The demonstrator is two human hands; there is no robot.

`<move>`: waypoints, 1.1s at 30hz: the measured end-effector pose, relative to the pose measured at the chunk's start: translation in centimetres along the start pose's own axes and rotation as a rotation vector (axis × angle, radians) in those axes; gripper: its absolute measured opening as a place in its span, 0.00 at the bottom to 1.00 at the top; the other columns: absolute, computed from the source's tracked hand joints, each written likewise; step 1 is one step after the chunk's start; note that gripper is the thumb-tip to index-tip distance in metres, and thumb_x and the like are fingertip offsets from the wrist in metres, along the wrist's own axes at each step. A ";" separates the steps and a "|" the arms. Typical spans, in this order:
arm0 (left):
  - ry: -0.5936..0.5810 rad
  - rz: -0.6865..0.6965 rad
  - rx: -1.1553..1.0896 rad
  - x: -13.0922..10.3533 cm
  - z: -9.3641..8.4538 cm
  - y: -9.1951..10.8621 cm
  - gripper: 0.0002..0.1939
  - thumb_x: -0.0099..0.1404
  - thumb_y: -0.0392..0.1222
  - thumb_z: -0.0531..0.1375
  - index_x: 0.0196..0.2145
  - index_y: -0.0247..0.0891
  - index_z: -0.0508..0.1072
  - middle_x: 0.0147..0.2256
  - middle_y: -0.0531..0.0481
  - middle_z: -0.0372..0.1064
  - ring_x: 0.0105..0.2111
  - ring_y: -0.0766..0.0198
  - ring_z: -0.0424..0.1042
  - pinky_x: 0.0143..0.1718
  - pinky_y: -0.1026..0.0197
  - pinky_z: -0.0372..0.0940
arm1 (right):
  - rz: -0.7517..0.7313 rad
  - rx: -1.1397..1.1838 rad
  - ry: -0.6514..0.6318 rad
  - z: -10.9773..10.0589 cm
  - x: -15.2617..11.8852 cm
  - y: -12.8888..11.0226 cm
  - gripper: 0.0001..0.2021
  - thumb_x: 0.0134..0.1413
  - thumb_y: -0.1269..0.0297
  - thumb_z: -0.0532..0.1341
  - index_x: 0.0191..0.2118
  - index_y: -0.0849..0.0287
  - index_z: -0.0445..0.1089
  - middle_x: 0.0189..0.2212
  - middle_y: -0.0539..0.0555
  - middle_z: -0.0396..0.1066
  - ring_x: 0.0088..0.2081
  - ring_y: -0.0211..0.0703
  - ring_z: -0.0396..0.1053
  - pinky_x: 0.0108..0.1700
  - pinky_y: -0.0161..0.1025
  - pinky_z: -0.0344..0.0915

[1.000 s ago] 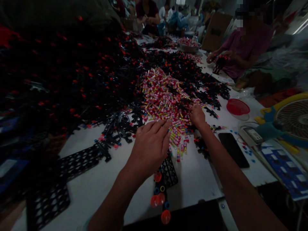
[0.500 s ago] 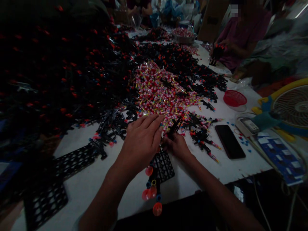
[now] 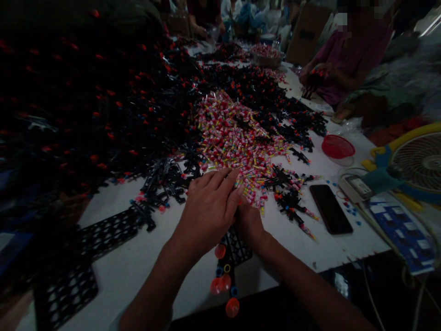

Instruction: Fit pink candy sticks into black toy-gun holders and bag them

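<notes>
Nearside of the candy-tube pile [image 3: 237, 138], my right hand [image 3: 250, 223], grip unreadable, has joined my left hand [image 3: 210, 209], clutching toy guns [image 3: 225, 281]: two-handed work now.

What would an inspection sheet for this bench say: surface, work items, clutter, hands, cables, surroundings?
Surface: white table, heaped with parts; bare patches near the person.
Work items: black toy guns with orange tips in a large heap; pink-and-yellow tubes piled centrally; black grid trays near the person.
Clutter: phone, red basket and blue-and-white sheet at the right.
Left hand: seems to hold black pieces with orange cups jutting toward the person.
Right hand: meets the left in view; grip hidden.
Cables: pale cable beyond the table's near edge at right.
Surroundings: fan at right; co-worker in a pink top farther along; cardboard box behind.
</notes>
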State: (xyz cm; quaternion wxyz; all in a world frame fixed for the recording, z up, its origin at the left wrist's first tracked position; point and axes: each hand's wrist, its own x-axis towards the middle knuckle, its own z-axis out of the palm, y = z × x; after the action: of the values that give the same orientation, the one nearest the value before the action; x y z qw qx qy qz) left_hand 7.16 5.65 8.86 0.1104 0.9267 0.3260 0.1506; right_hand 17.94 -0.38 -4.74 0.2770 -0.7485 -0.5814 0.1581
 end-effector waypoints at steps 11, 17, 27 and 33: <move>-0.003 -0.009 -0.027 -0.1 -0.2 0.1 0.20 0.70 0.49 0.45 0.54 0.42 0.66 0.56 0.47 0.63 0.55 0.52 0.59 0.53 0.46 0.55 | 0.262 -0.411 0.342 -11.7 16.0 9.7 0.23 0.55 0.75 0.50 0.57 0.61 0.61 0.52 0.65 0.59 0.46 0.49 0.65 0.44 0.40 0.61; -0.003 -0.009 -0.031 -0.1 -0.3 0.1 0.20 0.70 0.49 0.45 0.54 0.42 0.66 0.56 0.47 0.63 0.55 0.52 0.58 0.54 0.46 0.55 | 0.233 -0.490 0.200 -11.8 16.2 11.4 0.14 0.58 0.71 0.51 0.44 0.62 0.71 0.43 0.63 0.66 0.42 0.49 0.66 0.40 0.39 0.59; 0.035 0.009 -0.031 -0.1 0.1 0.2 0.21 0.70 0.49 0.44 0.53 0.41 0.66 0.55 0.47 0.64 0.55 0.53 0.58 0.55 0.48 0.53 | 0.119 0.497 0.045 -6.9 1.3 3.9 0.13 0.53 0.57 0.57 0.42 0.58 0.62 0.30 0.52 0.71 0.26 0.41 0.69 0.30 0.38 0.65; 0.035 0.016 -0.009 -0.1 0.1 0.2 0.21 0.70 0.48 0.44 0.54 0.41 0.66 0.55 0.47 0.64 0.56 0.53 0.58 0.55 0.49 0.53 | 0.293 0.945 -0.164 -1.6 -3.2 0.1 0.12 0.52 0.56 0.58 0.37 0.59 0.63 0.19 0.47 0.68 0.19 0.40 0.67 0.24 0.36 0.66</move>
State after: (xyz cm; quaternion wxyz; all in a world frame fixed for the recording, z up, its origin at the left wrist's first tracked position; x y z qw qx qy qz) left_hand 7.21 5.42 8.82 0.1075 0.9261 0.3198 0.1690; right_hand 18.01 -3.80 -3.81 0.5141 -0.6001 -0.3549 0.4996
